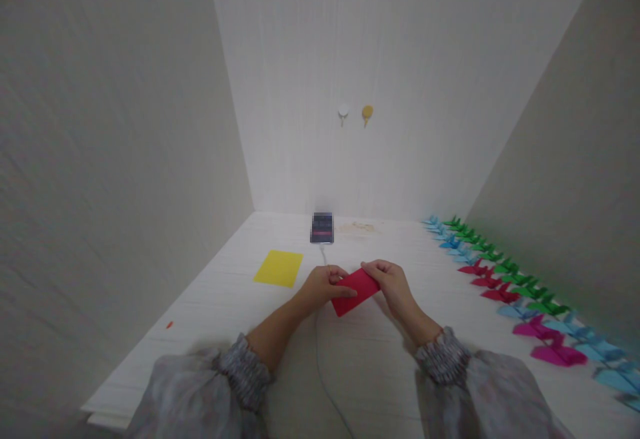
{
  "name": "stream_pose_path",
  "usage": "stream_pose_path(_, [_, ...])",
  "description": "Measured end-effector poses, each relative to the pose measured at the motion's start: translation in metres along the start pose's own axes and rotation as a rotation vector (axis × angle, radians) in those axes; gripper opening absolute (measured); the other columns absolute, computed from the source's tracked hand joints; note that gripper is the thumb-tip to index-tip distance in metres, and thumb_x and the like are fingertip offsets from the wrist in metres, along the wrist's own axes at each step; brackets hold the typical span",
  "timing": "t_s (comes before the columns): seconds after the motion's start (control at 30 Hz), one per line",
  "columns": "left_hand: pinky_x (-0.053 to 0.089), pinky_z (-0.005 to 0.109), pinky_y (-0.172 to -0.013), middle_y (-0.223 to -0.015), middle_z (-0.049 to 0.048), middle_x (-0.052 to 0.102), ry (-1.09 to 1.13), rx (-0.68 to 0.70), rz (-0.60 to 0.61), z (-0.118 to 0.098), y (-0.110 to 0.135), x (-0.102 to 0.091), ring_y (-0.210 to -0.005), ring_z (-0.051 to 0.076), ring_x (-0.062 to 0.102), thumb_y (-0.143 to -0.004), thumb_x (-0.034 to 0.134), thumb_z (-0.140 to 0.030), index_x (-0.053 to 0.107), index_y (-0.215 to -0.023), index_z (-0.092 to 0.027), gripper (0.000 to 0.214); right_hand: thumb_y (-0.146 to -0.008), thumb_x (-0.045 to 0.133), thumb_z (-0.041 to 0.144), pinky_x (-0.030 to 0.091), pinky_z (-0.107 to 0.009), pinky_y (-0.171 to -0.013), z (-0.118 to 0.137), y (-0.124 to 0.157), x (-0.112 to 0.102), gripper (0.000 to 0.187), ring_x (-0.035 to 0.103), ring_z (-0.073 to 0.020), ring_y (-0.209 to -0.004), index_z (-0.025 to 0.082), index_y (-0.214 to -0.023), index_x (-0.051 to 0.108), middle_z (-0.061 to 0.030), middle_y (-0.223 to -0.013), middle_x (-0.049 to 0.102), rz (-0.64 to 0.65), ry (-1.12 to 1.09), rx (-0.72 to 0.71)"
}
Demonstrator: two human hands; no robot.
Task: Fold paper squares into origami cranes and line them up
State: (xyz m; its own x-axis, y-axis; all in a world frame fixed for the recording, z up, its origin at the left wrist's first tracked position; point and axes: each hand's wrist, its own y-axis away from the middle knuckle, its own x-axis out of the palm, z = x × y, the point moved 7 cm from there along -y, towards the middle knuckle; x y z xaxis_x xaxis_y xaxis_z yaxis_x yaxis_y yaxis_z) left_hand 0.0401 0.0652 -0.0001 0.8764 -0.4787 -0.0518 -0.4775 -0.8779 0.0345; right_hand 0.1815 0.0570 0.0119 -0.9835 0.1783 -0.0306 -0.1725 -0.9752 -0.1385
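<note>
Head view, one frame. Left hand [323,286] grips the near-left end of a red paper [354,291], fingers curled over its edge. Right hand [393,282] pinches the far-right end, thumb on top. The paper is a folded rectangle, tilted so its right end sits higher in frame, and is held between both hands just above the white table [240,319], approx. centre; whether it touches the surface cannot be told. Both wrists are in grey patterned sleeves with gathered cuffs. Left of the hands and apart from them, a yellow sheet [279,268] lies flat on the table. Behind the hands, near the back wall, stands a phone [322,227]; its screen is blurred, with dark and pink bands only and no writing legible. A thin white cable [320,359] runs from the phone under the hands toward the near edge. A faint tan mark [356,227] lies just right of the phone. A row of folded paper figures [505,286] in blue, green, red and magenta lines the right side of the table along the wall. A small red scrap [170,324] sits near the left edge. On the back wall are 2 hooks, one white [343,112] and one yellow [367,113], side by side.
</note>
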Motion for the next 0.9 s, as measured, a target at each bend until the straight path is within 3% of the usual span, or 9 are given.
stream_pose_path(0.3, [0.046, 0.028, -0.057, -0.072, 0.0085, 0.065, 0.005, 0.004, 0.028, 0.003, -0.001, 0.0, -0.063, 0.017, 0.061, -0.049, 0.072, -0.032, 0.055, -0.081, -0.011, 0.041, -0.061, 0.062, 0.04, 0.034, -0.024, -0.045, 0.001, 0.001, -0.001, 0.027, 0.044, -0.0107, -0.044, 0.013, -0.055, 0.059, -0.0011, -0.049, 0.055, -0.012, -0.01, 0.013])
stream_pose_path(0.63, [0.045, 0.027, -0.057, -0.07, 0.0075, 0.065, 0.068, -0.002, 0.038, 0.004, -0.001, 0.002, -0.06, 0.016, 0.06, -0.049, 0.072, -0.033, 0.056, -0.077, -0.011, 0.039, -0.06, 0.063, 0.036, 0.032, -0.023, -0.045, 0.005, 0.004, 0.002, 0.025, 0.043, -0.0095, -0.044, 0.013, -0.054, 0.059, 0.0002, -0.048, 0.054, -0.003, -0.065, 0.038])
stream_pose_path(0.9, [0.044, 0.025, -0.054, -0.068, 0.0063, 0.065, 0.017, -0.002, 0.022, 0.002, 0.001, 0.001, -0.059, 0.015, 0.06, -0.05, 0.071, -0.033, 0.057, -0.075, -0.011, 0.036, -0.056, 0.067, 0.03, 0.032, -0.022, -0.045, 0.004, 0.009, 0.016, 0.018, 0.045, -0.0087, -0.041, 0.014, -0.054, 0.059, 0.0027, -0.045, 0.056, 0.165, -0.06, 0.114])
